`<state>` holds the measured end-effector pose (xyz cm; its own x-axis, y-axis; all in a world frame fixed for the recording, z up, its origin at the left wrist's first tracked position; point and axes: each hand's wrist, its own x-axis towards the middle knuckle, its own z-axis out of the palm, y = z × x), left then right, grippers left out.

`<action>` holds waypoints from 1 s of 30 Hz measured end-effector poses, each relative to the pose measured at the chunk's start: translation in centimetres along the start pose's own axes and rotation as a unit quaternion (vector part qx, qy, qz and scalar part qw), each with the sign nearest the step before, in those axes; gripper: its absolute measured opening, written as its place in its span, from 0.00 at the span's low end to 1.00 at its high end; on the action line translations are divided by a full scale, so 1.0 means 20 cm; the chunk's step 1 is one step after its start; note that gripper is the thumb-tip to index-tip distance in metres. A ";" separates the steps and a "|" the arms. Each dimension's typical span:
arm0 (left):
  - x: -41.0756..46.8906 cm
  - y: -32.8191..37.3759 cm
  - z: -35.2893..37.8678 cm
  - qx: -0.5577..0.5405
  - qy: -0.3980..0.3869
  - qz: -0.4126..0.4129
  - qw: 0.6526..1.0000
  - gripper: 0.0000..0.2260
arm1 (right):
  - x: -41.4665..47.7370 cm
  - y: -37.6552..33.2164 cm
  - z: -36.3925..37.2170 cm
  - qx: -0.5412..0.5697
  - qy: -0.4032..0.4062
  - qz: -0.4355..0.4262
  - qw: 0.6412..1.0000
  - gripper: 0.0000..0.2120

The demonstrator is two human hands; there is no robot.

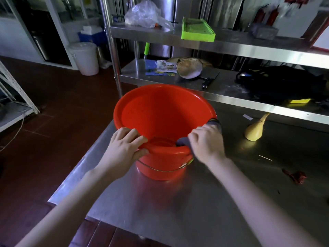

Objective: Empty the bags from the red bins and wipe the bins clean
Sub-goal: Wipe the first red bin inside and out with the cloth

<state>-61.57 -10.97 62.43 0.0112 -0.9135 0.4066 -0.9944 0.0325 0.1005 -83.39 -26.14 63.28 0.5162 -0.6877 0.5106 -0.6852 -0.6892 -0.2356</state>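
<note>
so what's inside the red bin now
No bag shows in the bin, only bare red walls and some of the floor. A grey cloth, gripped by the right hand, drapes over the near rim into it. That rim hides the rest of the floor.

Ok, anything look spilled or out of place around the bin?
No spill shows. The red bin stands upright on the steel table. To its right, a yellow funnel lies tipped on its side, and a crumpled dark red scrap litters the tabletop.

Steel table (pixel 160 211), yellow funnel (pixel 253 130), green tray (pixel 197 31), possibly a knife (pixel 210 80)
</note>
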 end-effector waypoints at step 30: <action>-0.35 0.13 -0.06 -0.191 0.135 -0.458 0.858 0.26 | -0.44 -0.43 -0.01 -0.004 0.038 -0.165 0.986 0.18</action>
<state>-64.09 -4.02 60.94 0.8448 -0.5009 0.1882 -0.4488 -0.4717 0.7590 -82.18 -14.11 61.06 0.6717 -0.4067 0.6192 -0.4904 -0.8706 -0.0398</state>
